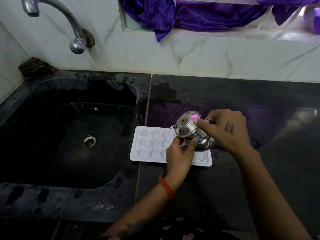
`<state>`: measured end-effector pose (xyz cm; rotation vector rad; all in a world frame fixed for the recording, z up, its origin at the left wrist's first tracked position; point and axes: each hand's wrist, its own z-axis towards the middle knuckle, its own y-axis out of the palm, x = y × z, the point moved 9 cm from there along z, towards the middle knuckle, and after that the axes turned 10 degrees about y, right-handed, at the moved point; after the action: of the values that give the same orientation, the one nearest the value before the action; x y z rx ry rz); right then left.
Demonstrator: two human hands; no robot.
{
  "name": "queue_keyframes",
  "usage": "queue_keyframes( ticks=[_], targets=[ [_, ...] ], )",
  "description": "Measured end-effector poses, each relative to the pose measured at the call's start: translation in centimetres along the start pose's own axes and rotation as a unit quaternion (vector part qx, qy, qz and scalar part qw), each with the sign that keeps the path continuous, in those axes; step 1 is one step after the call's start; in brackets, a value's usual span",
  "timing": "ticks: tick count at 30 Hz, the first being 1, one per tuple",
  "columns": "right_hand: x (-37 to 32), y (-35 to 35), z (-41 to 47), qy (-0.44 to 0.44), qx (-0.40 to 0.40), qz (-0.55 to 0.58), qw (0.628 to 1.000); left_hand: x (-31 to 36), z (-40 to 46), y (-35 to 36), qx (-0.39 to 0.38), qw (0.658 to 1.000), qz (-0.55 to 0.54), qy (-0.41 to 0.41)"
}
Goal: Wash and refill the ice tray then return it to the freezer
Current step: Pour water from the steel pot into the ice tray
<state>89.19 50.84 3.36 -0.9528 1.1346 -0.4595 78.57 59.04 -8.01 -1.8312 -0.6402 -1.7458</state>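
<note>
A white ice tray (149, 144) with star-shaped and heart-shaped cells lies flat on the black counter, just right of the sink. Above its right half I hold a small steel pot (188, 129) with a lid, tilted toward the tray. My right hand (228, 130) grips its upper side, one finger pressing the lid. My left hand (180, 155) supports the pot from below and hides part of the tray. Whether water is flowing out cannot be seen.
A black sink (69, 135) with a steel drain (89, 142) lies to the left, under a curved tap (69, 19). A scrub pad (35, 68) sits at the sink's back corner. The wet counter (251, 104) stretches right. Purple cloth (199, 13) hangs over the window ledge.
</note>
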Motion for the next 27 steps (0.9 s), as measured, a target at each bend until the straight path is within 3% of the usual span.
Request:
queue_keyframes(
  ticks=[14,19,27],
  targets=[
    [-0.1,0.2,0.5,-0.018,0.001,-0.015,1.0,-0.4,0.2,0.5,-0.001,1.0,-0.002,-0.004],
    [1.5,0.3,0.7,0.023,-0.023,0.057,0.998,0.0,0.2,-0.1,0.04,0.998,0.043,0.02],
    [4.1,0.2,0.4,0.086,-0.033,0.151,0.984,0.6,0.3,0.6,0.035,0.995,0.085,0.031]
  ],
)
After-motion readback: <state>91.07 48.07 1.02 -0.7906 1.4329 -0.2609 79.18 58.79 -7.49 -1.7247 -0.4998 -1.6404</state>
